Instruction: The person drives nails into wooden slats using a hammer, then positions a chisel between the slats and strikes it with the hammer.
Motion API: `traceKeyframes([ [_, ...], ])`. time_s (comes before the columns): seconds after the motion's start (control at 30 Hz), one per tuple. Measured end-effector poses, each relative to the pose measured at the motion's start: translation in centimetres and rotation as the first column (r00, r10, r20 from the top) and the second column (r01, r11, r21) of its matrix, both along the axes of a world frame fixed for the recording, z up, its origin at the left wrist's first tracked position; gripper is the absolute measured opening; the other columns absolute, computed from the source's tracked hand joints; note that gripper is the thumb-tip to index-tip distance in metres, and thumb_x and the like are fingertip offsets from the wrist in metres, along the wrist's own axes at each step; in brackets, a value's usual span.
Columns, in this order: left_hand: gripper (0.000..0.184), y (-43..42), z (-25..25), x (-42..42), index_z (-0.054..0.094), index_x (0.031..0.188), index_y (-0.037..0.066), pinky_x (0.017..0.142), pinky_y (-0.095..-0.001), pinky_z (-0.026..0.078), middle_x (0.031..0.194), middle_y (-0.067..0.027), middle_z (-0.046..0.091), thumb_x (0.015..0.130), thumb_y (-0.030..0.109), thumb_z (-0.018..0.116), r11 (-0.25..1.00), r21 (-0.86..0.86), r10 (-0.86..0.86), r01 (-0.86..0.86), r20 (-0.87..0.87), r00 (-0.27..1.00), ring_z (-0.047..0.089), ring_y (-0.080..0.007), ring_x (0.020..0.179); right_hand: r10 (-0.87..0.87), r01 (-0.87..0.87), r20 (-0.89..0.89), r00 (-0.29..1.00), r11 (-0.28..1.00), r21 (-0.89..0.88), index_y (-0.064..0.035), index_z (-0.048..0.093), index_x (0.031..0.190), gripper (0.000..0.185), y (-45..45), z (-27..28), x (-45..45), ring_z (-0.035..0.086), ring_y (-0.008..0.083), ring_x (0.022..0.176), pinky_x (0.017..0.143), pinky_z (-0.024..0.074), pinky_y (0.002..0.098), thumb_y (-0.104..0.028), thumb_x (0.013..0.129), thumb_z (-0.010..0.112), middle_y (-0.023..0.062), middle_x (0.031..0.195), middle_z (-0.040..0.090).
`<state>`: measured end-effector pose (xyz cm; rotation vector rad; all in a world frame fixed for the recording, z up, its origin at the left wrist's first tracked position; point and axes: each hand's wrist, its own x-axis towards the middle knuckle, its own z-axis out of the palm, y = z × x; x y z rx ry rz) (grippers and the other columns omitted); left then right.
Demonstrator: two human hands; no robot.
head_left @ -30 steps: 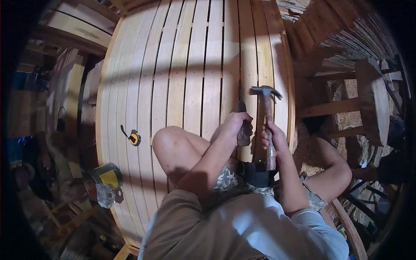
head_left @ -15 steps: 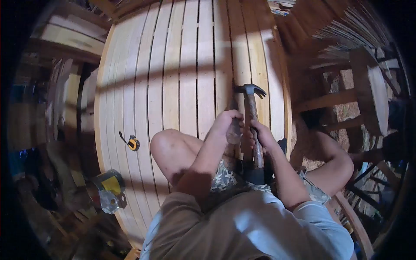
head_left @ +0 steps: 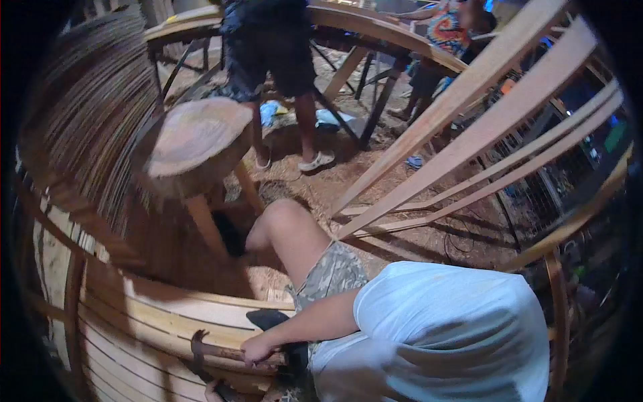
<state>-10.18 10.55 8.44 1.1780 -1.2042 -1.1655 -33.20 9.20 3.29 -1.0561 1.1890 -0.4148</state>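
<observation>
My right hand [head_left: 258, 349] is closed around the wooden handle of a claw hammer [head_left: 224, 351]. The hammer lies sideways over the slatted wooden surface [head_left: 154, 321], its dark metal head pointing left. Only part of my left hand [head_left: 213, 391] shows, low at the bottom edge, close below the hammer head. Its fingers look curled, and what they hold is too dark to make out.
A round log-topped stool [head_left: 197, 137] stands beyond my bent knee. Long wooden strips [head_left: 462, 141] slant up at the right. A person in dark shorts [head_left: 271, 47] stands by a curved wooden frame [head_left: 382, 27]; another person [head_left: 450, 33] is farther back.
My view has swung to the right, bringing the stool, strips and people into sight. The tape measure has left view. My right hand keeps hold of the hammer; the clear object in my left is no longer discernible.
</observation>
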Motion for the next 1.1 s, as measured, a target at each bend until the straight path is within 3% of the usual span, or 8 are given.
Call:
traceKeyframes([
  [0.07, 0.023, -0.3, -0.3, -1.4, 0.063, 0.099, 0.005, 0.059, -0.0298, 0.046, 0.083, -0.0045, 0.062, 0.083, 0.021, 0.066, 0.967, 0.253, -0.051, 0.040, 0.037, 0.998, 0.060, -0.0141, 0.071, -0.030, -0.017, 0.175, 0.984, 0.965, 0.262, -0.0013, 0.063, 0.079, 0.025, 0.7, 0.4, -0.8, 0.058, 0.0246, 0.053, 0.047, 0.0489, 0.0425, -0.025, 0.089, 0.063, 0.0128, 0.065, 0.058],
  [0.17, 0.024, -1.3, -1.2, -2.3, 0.063, 0.099, 0.005, 0.059, -0.0300, 0.046, 0.084, -0.0044, 0.062, 0.083, 0.022, 0.066, 0.909, 0.408, -0.111, 0.085, 0.042, 0.993, 0.060, -0.0141, 0.071, -0.101, 0.036, 0.155, 0.983, 0.927, 0.374, -0.0006, 0.061, 0.084, 0.029, 2.3, 2.5, -1.5, 0.061, 0.0257, 0.055, 0.048, 0.0521, 0.0431, -0.029, 0.091, 0.065, 0.0116, 0.067, 0.058],
  [0.33, 0.025, -2.0, -2.4, -1.8, 0.063, 0.100, 0.005, 0.059, -0.0302, 0.046, 0.084, -0.0044, 0.063, 0.083, 0.023, 0.066, 0.873, 0.471, -0.163, 0.127, 0.036, 0.986, 0.060, -0.0141, 0.072, -0.112, 0.099, 0.011, 0.994, 0.917, 0.388, -0.0016, 0.062, 0.084, 0.023, 2.9, 5.5, -0.4, 0.060, 0.0233, 0.056, 0.049, 0.0511, 0.0409, -0.024, 0.088, 0.065, 0.0097, 0.067, 0.058],
  [0.5, 0.026, -1.9, -3.1, -1.3, 0.064, 0.101, 0.004, 0.059, -0.0305, 0.046, 0.084, -0.0044, 0.063, 0.084, 0.024, 0.067, 0.855, 0.504, -0.167, 0.125, 0.040, 0.985, 0.060, -0.0141, 0.072, 0.057, -0.057, 0.008, 0.998, 0.993, 0.102, -0.0039, 0.064, 0.083, 0.021, -0.3, -2.3, 2.4, 0.058, 0.0203, 0.055, 0.050, 0.0495, 0.0383, -0.025, 0.086, 0.065, 0.0074, 0.064, 0.056],
  [0.6, 0.027, -2.2, -3.1, -2.4, 0.064, 0.101, 0.004, 0.060, -0.0307, 0.047, 0.084, -0.0044, 0.064, 0.084, 0.025, 0.067, 0.842, 0.525, -0.175, 0.122, 0.053, 0.983, 0.060, -0.0141, 0.072, -0.043, 0.016, 0.083, 0.996, 0.953, 0.302, -0.0010, 0.065, 0.093, 0.027, 0.4, 2.6, 1.6, 0.054, 0.0192, 0.053, 0.050, 0.0506, 0.0416, -0.026, 0.084, 0.062, 0.0095, 0.073, 0.059],
  [0.73, 0.028, -2.6, -3.2, -3.4, 0.064, 0.102, 0.004, 0.060, -0.0309, 0.047, 0.085, -0.0044, 0.064, 0.084, 0.025, 0.067, 0.826, 0.552, -0.188, 0.111, 0.085, 0.978, 0.060, -0.0141, 0.072, -0.079, 0.058, 0.068, 0.995, 0.961, 0.270, 0.0012, 0.063, 0.089, 0.029, 0.2, 3.4, -0.4, 0.056, 0.0202, 0.053, 0.049, 0.0502, 0.0418, -0.027, 0.085, 0.063, 0.0099, 0.072, 0.058],
  [0.8, 0.029, -3.0, -3.1, -3.8, 0.064, 0.102, 0.004, 0.060, -0.0310, 0.047, 0.085, -0.0044, 0.064, 0.084, 0.026, 0.068, 0.815, 0.568, -0.205, 0.113, 0.101, 0.974, 0.060, -0.0141, 0.072, -0.189, 0.107, 0.121, 0.975, 0.866, 0.489, -0.0029, 0.059, 0.083, 0.025, 0.1, 2.7, -1.1, 0.055, 0.0205, 0.051, 0.045, 0.0470, 0.0417, -0.027, 0.088, 0.064, 0.0080, 0.065, 0.054],
  [1.1, 0.031, -3.3, -3.5, -3.7, 0.064, 0.103, 0.003, 0.060, -0.0315, 0.047, 0.086, -0.0043, 0.065, 0.084, 0.028, 0.068, 0.797, 0.594, -0.221, 0.108, 0.121, 0.968, 0.060, -0.0142, 0.073, -0.171, 0.137, 0.079, 0.982, 0.938, 0.318, 0.0024, 0.059, 0.083, 0.033, 1.2, -0.2, -1.6, 0.057, 0.0209, 0.050, 0.045, 0.0479, 0.0368, -0.030, 0.088, 0.063, 0.0100, 0.067, 0.058],
])
